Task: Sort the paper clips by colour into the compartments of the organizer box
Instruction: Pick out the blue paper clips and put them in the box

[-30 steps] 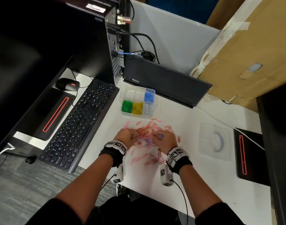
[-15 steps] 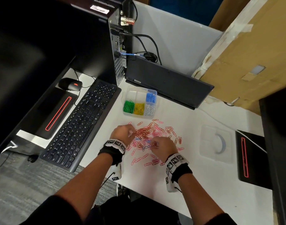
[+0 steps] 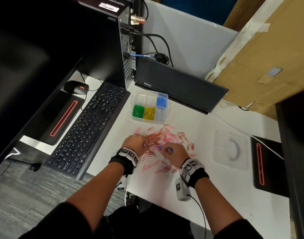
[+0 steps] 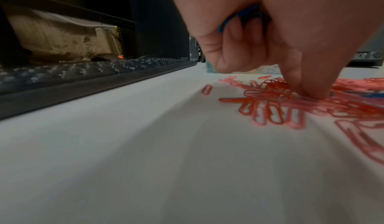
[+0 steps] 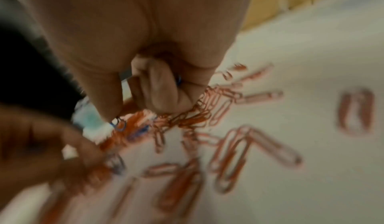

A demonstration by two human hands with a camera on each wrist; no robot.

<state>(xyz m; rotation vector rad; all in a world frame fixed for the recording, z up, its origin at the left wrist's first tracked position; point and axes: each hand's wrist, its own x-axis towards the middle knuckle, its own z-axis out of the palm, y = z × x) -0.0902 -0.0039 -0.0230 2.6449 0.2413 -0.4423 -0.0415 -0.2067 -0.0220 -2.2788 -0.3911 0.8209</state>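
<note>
The clear organizer box (image 3: 140,98) stands behind the pile and holds green, yellow, white and blue paper clips in separate compartments. Red and pink paper clips (image 3: 166,135) lie scattered on the white desk, with a few blue clips (image 3: 154,153) among them. My left hand (image 3: 144,144) is at the pile's left edge. It holds blue clips (image 4: 239,17) in its curled fingers, and one fingertip (image 4: 311,92) presses on the red clips. My right hand (image 3: 163,150) is at the pile's near side. Its fingers are curled round blue clips (image 5: 178,79), and its thumb tip touches a blue clip (image 5: 120,124).
A black keyboard (image 3: 85,128) lies left of the pile, with a mouse (image 3: 76,87) and a PC tower (image 3: 113,49) behind it. The box's clear lid (image 3: 230,149) lies to the right. A dark laptop (image 3: 179,83) leans behind the box. A cardboard box (image 3: 261,57) stands at the back right.
Both hands stay over the pile and have shifted only slightly as the fingers pick among the clips. The head camera has tilted a little.
</note>
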